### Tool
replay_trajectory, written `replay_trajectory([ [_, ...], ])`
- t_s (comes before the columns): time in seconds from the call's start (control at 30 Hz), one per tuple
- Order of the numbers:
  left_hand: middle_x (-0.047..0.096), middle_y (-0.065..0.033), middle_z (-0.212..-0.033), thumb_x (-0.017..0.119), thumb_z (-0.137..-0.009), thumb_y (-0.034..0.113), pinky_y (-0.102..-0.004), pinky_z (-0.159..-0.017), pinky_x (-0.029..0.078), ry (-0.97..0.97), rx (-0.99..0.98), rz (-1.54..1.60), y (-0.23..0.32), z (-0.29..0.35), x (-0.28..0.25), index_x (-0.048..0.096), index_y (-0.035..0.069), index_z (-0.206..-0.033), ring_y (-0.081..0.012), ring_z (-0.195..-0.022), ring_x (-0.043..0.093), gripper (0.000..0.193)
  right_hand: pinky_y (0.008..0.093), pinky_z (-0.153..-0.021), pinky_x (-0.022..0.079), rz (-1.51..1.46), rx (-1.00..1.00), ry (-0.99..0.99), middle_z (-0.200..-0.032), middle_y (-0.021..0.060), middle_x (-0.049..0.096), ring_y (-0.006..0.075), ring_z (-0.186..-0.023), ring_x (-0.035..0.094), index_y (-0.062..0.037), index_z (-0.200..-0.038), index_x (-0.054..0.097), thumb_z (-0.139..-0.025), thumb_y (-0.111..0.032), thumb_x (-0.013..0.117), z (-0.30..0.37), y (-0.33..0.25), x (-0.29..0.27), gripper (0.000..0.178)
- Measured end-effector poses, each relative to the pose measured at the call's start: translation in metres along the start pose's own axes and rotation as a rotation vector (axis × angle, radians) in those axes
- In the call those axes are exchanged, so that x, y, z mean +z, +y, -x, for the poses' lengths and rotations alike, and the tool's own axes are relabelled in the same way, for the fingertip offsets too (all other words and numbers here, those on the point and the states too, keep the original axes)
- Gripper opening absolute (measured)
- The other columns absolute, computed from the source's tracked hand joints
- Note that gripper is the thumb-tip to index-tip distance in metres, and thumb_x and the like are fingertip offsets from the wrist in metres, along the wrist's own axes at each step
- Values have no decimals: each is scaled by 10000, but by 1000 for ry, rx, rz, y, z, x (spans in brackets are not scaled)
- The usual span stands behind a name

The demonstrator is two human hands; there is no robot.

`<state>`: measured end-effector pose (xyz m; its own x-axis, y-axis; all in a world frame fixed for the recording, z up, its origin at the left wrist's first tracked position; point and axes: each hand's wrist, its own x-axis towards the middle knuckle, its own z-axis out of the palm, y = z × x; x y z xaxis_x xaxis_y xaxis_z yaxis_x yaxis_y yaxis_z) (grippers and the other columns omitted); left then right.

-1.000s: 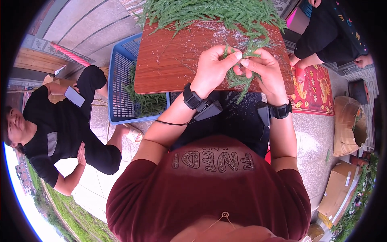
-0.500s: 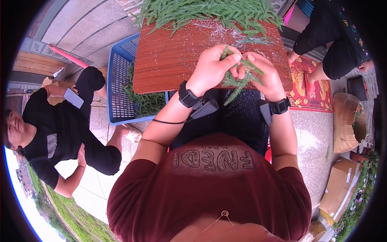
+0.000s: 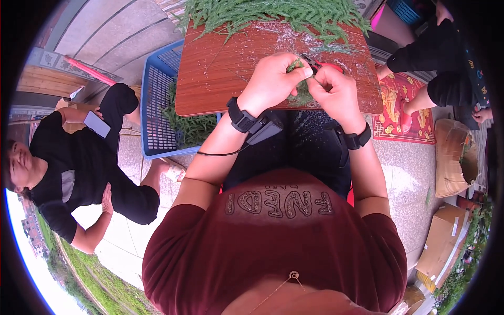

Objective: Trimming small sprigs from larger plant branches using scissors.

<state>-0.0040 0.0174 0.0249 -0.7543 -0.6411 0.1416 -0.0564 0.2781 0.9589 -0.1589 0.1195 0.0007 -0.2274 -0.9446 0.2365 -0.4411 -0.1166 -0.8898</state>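
Note:
Over the near part of a red-brown wooden table [image 3: 210,79], my left hand [image 3: 275,81] pinches a feathery green plastic-looking sprig [image 3: 296,65] between thumb and fingers. My right hand [image 3: 334,90] is right beside it, thumb and forefinger pressed together close to the left thumb. What those right fingertips hold is too small to make out. Just beyond both hands is a cutter-like tool with a dark head and red handles [image 3: 334,66], partly covered by my fingers. More green fronds [image 3: 303,98] show below the hands, by the table's near edge.
A heap of green sprigs [image 3: 273,16] covers the table's far side, with white specks scattered before it. At left stands a blue plastic basket [image 3: 157,149] with sprigs inside. A seated person [image 3: 73,178] holds a phone; another person's legs [image 3: 438,92] are at right, near cardboard boxes [image 3: 443,241].
The sprig's fronds, spread between both hands before, are now mostly hidden. My right hand has turned and its fingers have drawn together. The red handles beyond the hands have come into sight.

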Motion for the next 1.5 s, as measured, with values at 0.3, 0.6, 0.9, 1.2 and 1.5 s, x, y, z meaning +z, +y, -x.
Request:
replay_trajectory([
  [0.3, 612, 0, -667, 620, -920, 145, -226, -487, 443, 152, -82, 114, -12, -4, 13, 662, 12, -930, -70, -535, 543, 140, 270, -613, 452, 50, -128, 270, -724, 8, 643, 109, -658, 590, -21, -805, 639, -869, -105, 663, -2, 14, 17, 109],
  [0.6, 627, -28, -702, 597, -933, 141, -243, -512, 461, 100, -69, 273, -17, -9, 11, 619, -4, -979, -80, -576, 569, 154, 250, -776, 430, -584, 235, 3, -813, 42, 660, 94, -792, 579, 25, -940, 683, -925, -153, 600, -8, 15, 0, 197],
  [0.9, 629, -16, -753, 599, -929, 133, -250, -540, 459, 18, -159, 456, -18, -9, 11, 605, 1, -970, -88, -613, 569, 138, 197, -703, 406, -77, 212, 83, -755, -4, 630, 46, -743, 541, 5, -882, 686, -922, -146, 618, -3, -3, 3, 170],
  [1.2, 668, -63, -792, 655, -872, 77, -266, -648, 508, 187, 58, 170, -9, -2, 21, 634, 14, -976, -129, -699, 645, 123, 249, -757, 421, -544, 217, 8, -853, 16, 655, 71, -835, 560, -2, -971, 677, -914, -170, 633, -8, 1, -7, 183],
  [1.5, 694, -48, -810, 675, -864, 72, -236, -643, 507, 243, 552, -150, -12, -4, 24, 693, 43, -987, -95, -728, 646, 128, 258, -822, 427, -927, 306, 30, -929, 22, 654, 96, -886, 577, -5, -968, 671, -908, -151, 636, -8, 10, -15, 162],
])
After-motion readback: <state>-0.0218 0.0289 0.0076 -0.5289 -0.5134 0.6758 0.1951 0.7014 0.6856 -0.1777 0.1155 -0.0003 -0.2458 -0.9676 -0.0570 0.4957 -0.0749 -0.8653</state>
